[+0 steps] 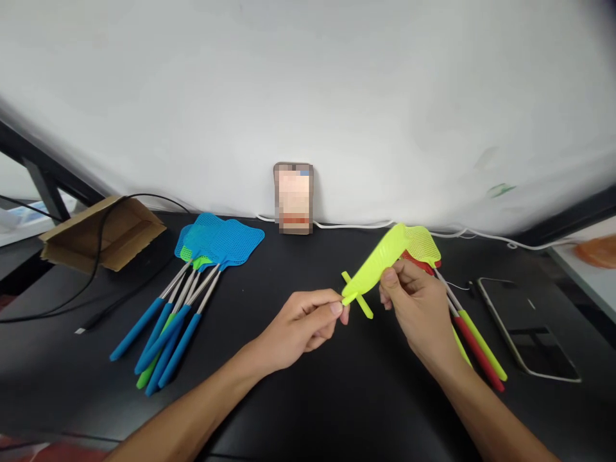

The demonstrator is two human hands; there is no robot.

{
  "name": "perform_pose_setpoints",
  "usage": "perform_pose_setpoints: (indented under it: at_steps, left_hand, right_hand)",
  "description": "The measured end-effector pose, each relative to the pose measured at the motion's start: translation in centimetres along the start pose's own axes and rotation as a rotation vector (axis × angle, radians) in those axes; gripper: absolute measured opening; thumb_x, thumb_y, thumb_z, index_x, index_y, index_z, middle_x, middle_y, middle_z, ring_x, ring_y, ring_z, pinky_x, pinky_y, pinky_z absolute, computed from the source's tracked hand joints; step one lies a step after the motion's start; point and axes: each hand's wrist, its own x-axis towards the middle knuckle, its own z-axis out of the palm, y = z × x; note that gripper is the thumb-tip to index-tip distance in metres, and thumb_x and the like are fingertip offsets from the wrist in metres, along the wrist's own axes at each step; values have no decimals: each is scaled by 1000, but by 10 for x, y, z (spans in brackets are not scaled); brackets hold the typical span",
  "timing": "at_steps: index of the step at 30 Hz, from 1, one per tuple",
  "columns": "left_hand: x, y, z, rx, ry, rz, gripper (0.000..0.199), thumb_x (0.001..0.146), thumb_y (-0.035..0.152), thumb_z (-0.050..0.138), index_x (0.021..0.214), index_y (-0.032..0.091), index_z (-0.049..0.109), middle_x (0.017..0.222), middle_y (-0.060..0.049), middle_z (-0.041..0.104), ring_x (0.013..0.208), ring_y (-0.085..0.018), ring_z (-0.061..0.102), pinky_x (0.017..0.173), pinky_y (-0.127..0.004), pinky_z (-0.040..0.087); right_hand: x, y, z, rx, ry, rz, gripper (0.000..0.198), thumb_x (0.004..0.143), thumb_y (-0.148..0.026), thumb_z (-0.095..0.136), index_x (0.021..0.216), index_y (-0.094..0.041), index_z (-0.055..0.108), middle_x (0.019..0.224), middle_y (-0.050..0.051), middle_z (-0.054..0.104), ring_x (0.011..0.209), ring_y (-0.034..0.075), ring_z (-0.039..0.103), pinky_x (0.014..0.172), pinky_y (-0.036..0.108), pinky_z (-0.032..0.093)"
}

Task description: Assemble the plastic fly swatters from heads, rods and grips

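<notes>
Over the middle of the dark table I hold a bright yellow, curved, ribbed plastic piece (374,264) between my hands. My left hand (308,323) pinches its narrow lower end. My right hand (418,300) is closed on its lower right edge, thumb in front. A short yellow bar (364,307) crosses behind the narrow end; whether it is joined to the piece I cannot tell. Just beyond my right hand lie a yellow fly swatter (424,242) and a red fly swatter (477,351), partly hidden by that hand.
Several blue fly swatters (240,241), with green among them, lie fanned at left. Behind them are an open cardboard box (103,234) and a black cable (100,237). One phone (294,199) leans on the wall; another phone (528,327) lies at right. A white cable (356,226) follows the wall.
</notes>
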Motion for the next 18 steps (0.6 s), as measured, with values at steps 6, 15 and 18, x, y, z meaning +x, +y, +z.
perform_pose_setpoints:
  at_steps: [6, 15, 18]
  left_hand:
    - [1, 0, 3, 51, 15, -29, 33, 100, 45, 59, 87, 15, 63, 57, 9, 31, 45, -4, 20, 41, -19, 13]
    - [2, -3, 1, 247, 109, 40, 34, 101, 47, 56, 92, 16, 67, 63, 6, 38, 50, -5, 25, 44, -19, 19]
    - [3, -2, -1, 251, 136, 57, 33, 101, 46, 55, 92, 16, 67, 61, 7, 36, 48, -5, 24, 44, -19, 19]
  right_hand:
    - [1, -9, -3, -35, -76, -9, 30, 98, -48, 63, 84, -21, 64, 68, -1, 62, 59, 14, 57, 57, 28, 46]
    - [-18, -1, -2, 490, -443, 84, 29, 89, -28, 76, 116, -31, 70, 119, 5, 73, 116, 29, 66, 100, 47, 55]
    - [-15, 2, -3, 625, -489, 111, 22, 91, -29, 74, 112, -30, 74, 118, 6, 73, 117, 31, 66, 100, 50, 54]
